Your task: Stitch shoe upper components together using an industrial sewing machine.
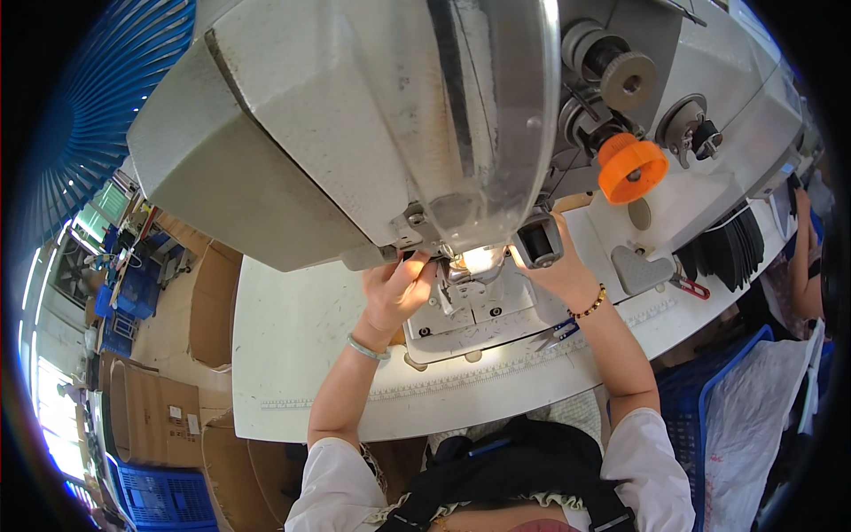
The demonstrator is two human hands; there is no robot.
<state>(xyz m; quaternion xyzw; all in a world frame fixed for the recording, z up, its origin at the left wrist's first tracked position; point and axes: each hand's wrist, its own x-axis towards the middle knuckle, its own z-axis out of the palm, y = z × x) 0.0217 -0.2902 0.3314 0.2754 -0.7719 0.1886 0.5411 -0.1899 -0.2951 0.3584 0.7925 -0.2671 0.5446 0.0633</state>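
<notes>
A large grey sewing machine (pixel 292 133) fills the upper middle of the view, its lamp glowing over the needle area. My left hand (pixel 397 291), a pale bangle at its wrist, reaches up under the machine head just left of the needle. Its fingers are bent together there; what they hold, if anything, is hidden. On the other side of the needle, my right hand (pixel 567 270), with a beaded bracelet, goes up behind a dark guard (pixel 538 239). That guard and the machine head hide its fingers. Below the needle lies the metal needle plate (pixel 470 310).
Blue-handled snips (pixel 558 335) lie near my right wrist. Farther right are a grey heart-shaped pad (pixel 640 269), a red-handled tool (pixel 691 286) and stacked black pieces (pixel 731 246). Cardboard boxes (pixel 155 417) stand left; a blue crate (pixel 691 417) stands right, near another person's arm (pixel 802 257).
</notes>
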